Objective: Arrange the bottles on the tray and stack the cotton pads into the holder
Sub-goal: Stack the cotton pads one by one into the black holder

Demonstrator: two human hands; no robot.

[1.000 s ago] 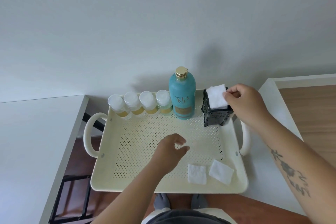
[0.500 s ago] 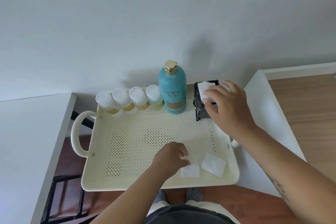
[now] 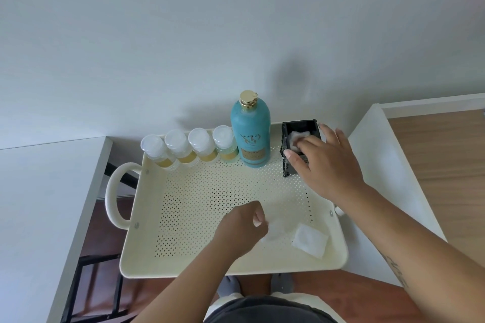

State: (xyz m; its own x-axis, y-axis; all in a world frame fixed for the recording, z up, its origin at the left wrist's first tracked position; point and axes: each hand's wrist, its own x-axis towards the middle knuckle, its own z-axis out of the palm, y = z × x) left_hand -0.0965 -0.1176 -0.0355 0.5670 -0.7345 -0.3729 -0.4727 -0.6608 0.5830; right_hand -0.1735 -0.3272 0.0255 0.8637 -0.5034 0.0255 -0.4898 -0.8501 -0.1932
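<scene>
Pad (image 3: 298, 139) now sunk into holder (image 3: 288, 165), under right-hand grip (image 3: 325, 165).

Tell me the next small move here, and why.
Probably lift the right hand out of the black holder, since its fingers press a cotton pad down inside already. The left hand is pinching another pad on the tray, ready to follow.

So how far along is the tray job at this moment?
Done: four small bottles and the blue bottle line the tray's back edge. In hand: the right hand presses a pad into the black holder; the left hand pinches another pad. Left: one loose pad.
</scene>
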